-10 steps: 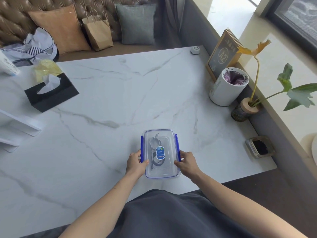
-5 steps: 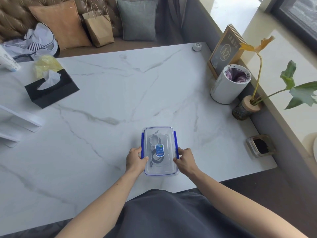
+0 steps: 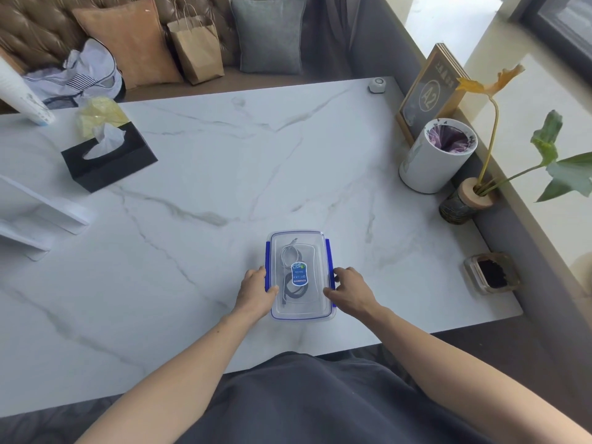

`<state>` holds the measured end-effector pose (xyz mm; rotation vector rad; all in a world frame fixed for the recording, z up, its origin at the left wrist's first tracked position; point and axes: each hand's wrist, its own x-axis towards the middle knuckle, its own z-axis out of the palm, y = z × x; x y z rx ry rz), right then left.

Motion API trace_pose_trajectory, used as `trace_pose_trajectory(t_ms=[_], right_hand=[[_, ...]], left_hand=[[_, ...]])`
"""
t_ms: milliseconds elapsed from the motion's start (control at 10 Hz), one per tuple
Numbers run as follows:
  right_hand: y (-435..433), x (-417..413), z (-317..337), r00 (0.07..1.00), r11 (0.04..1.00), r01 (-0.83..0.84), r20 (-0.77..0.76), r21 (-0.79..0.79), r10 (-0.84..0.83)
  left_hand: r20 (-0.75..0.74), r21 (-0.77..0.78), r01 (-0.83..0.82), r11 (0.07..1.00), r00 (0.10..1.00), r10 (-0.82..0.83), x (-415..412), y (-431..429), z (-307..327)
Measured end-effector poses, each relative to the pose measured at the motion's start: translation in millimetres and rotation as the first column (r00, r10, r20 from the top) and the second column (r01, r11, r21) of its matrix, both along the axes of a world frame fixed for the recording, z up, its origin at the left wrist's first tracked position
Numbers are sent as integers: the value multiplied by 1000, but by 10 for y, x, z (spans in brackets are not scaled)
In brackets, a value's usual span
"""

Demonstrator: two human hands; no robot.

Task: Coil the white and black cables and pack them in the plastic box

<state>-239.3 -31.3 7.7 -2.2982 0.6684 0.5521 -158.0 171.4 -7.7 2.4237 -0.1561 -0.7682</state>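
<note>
A clear plastic box [image 3: 315,251] with blue side clasps and a blue label on its lid sits near the front edge of the marble table [image 3: 224,174]. Through the lid I see a coiled white cable [image 3: 288,253] toward the far end and a coiled black cable [image 3: 293,291] toward the near end. My left hand [image 3: 256,291] rests against the box's left side with the thumb on the lid by the left clasp. Pressed to the right side, my right hand [image 3: 350,290] has its fingers on the lid's near right corner.
A black tissue box [image 3: 110,163] stands at the left, a white object [image 3: 38,216] beyond it at the edge. Along the right edge are a white cup [image 3: 431,161], a wooden sign [image 3: 427,91], a plant vase [image 3: 464,200] and a small glass dish [image 3: 491,274].
The box has stayed between my hands with only slight shifts of the view. My fingers have moved a little along the side clasps and onto the lid.
</note>
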Motion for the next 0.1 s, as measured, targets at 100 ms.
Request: trace_pose_trajectory(t_ms=[100], right_hand=[[-52,91,73,997,998,-18,73,-60,22]], left_hand=[[48,-12,46,999,998,-45,24,-5,51]])
